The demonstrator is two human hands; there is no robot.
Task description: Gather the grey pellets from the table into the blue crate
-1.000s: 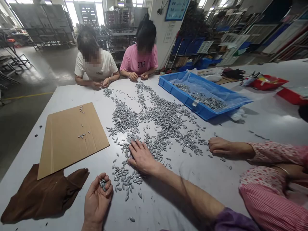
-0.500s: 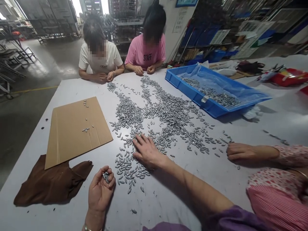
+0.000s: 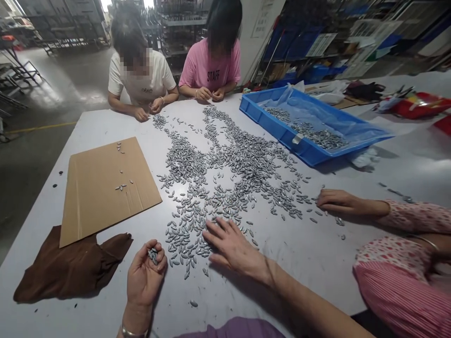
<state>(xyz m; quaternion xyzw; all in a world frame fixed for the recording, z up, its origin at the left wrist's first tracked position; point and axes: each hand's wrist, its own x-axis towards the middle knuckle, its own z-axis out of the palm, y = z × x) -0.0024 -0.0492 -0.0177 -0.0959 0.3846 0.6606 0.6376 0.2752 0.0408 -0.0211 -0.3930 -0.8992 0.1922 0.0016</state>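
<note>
Holding, left hand (image 3: 146,277): curled around grey pieces (image 3: 152,255).
Right hand (image 3: 234,246): spread loosely, drawn slightly back, leaving more pile (image 3: 251,164) uncovered just ahead.

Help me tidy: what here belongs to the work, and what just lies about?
Belonging, it seems:
small grey spindle-shaped pieces, in left hand, by right hand;
blue rectangular plastic tray holding more;
flat brown cardboard sheet bearing some.

Apparently lying about:
crumpled brown cloth;
open red container.

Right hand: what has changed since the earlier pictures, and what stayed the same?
The right hand has drawn back toward the wearer and slightly right across the grey pieces. The left hand still holds some; the cardboard and blue tray stayed put.
</note>
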